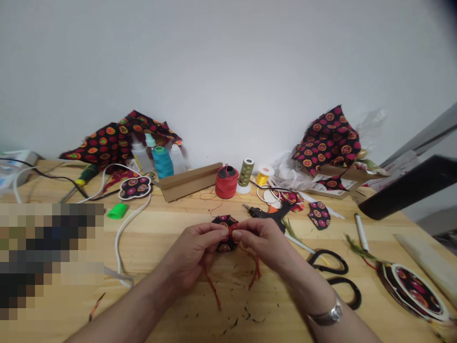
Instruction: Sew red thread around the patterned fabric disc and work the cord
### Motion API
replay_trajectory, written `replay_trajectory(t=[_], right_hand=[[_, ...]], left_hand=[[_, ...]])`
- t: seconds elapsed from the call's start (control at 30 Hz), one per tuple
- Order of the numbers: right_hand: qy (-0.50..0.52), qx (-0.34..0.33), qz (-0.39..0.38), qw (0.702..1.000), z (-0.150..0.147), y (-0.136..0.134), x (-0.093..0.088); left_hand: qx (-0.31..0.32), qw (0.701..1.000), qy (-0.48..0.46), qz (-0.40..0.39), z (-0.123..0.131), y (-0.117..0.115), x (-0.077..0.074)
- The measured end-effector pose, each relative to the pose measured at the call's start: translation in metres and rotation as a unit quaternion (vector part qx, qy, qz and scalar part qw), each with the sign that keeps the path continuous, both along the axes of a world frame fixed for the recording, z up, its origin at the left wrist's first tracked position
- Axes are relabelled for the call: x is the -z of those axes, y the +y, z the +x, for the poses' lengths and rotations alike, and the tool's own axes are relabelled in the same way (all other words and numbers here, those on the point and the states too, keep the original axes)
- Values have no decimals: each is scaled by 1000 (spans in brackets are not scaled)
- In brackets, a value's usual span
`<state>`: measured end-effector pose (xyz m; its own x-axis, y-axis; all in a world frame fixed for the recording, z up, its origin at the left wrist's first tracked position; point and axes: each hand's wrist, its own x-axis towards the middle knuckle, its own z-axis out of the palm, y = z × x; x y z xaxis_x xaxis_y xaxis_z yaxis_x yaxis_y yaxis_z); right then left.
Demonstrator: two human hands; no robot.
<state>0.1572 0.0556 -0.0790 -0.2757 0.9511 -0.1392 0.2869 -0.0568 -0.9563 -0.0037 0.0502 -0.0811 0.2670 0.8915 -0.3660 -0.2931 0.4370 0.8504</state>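
Both hands are raised over the wooden table, pinching a small round piece of black fabric with a pink and orange pattern (224, 233) between them. My left hand (196, 252) holds its left side, and my right hand (262, 243) grips its right side. A red cord (233, 229) crosses the fabric under my fingertips, and its loose ends (214, 286) hang below both hands. The fingers hide much of the fabric, and I cannot tell how the cord is fastened.
Spools of red cord (226, 182) and olive thread (245, 174) stand behind the hands. Black-handled scissors (330, 278) lie to the right, near a black tool (269, 212). Patterned fabric scraps (328, 140) rise at the back, and a white cable (119, 243) runs along the left.
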Motion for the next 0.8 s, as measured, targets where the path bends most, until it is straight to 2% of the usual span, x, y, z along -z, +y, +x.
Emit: replay_trajectory(t=[0.1, 0.27, 0.8], right_hand=[[73, 23, -47, 996, -5, 0, 2], [136, 56, -64, 987, -6, 0, 2], [91, 69, -39, 993, -6, 0, -2]], left_hand=[[6, 1000, 4, 0, 0, -1, 0], [19, 999, 25, 6, -1, -1, 1], [23, 1000, -6, -10, 0, -2, 0]])
